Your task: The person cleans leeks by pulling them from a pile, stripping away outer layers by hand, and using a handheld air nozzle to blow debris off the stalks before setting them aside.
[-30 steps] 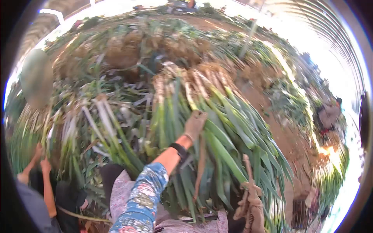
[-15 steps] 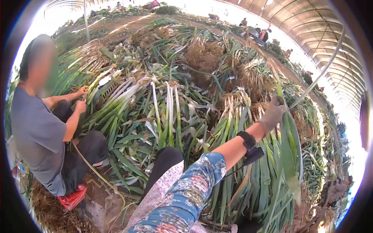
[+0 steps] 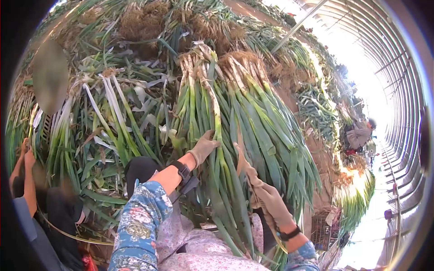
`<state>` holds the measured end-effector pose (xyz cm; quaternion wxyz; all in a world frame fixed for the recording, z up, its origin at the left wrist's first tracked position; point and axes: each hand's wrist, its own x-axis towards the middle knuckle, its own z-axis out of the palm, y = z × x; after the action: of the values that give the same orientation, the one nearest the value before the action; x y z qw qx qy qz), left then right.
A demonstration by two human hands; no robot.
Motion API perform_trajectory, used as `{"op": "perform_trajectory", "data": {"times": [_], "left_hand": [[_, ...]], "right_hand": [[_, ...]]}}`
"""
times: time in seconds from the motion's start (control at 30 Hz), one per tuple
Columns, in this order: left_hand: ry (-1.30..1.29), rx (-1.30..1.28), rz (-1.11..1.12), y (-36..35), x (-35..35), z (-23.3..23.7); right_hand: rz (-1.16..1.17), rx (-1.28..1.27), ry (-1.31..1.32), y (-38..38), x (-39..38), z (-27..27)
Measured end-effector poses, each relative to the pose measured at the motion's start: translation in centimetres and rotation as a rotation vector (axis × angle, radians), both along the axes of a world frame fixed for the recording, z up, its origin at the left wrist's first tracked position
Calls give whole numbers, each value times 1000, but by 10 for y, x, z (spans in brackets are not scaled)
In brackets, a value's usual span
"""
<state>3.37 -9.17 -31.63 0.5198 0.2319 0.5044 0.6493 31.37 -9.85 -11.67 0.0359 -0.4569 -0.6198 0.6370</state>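
My gloved left hand [image 3: 205, 147] is closed round a long green onion [image 3: 217, 122], its pale root end pointing away from me and its leaves hanging towards my lap. This stalk lies over a thick row of green onions [image 3: 266, 122] with brown roots at the far end. My gloved right hand [image 3: 272, 204] is low to the right of the stalk, fingers curled together. A brown, dry-looking strip [image 3: 244, 162] runs up from its fingertips; whether they grip it cannot be made out. Below that wrist shows a piece of yellowish hose [image 3: 281, 245].
To the left, a co-worker's hands [image 3: 28, 158] are at another green onion. White-stemmed green onions [image 3: 118, 113] lie on loose leaves between us. A crate [image 3: 322, 232] stands at the right, with another person [image 3: 359, 134] farther off. A slanted pole [image 3: 298, 27] rises at the back.
My view has swung right and down. My left hand has brought the green onion from the far right to in front of me. My right hand has come into view.
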Motion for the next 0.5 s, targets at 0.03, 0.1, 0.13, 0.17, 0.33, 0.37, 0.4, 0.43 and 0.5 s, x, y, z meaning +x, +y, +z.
{"op": "perform_trajectory", "data": {"times": [0.03,0.1,0.13,0.17,0.33,0.37,0.4,0.43,0.5], "left_hand": [[16,-5,-11,0,-2,1],[-9,-30,-17,-2,-5,3],[-24,-42,-23,-3,-5,5],[-47,-39,-27,-3,-3,7],[-89,-65,-35,-1,-4,15],[-80,-72,-35,-3,-5,16],[-82,-86,-53,-4,-7,18],[-83,-98,-70,-4,-8,19],[-37,-118,-55,-5,-7,22]], "right_hand": [[-3,9,-35,5,-9,-15],[58,75,-90,11,-20,-29],[86,110,-120,13,-25,-33],[79,97,-124,14,-29,-37],[92,100,-153,24,-52,-35],[84,82,-154,26,-55,-35],[85,80,-152,27,-58,-36],[85,80,-149,29,-59,-37],[85,73,-123,34,-64,-41]]}}
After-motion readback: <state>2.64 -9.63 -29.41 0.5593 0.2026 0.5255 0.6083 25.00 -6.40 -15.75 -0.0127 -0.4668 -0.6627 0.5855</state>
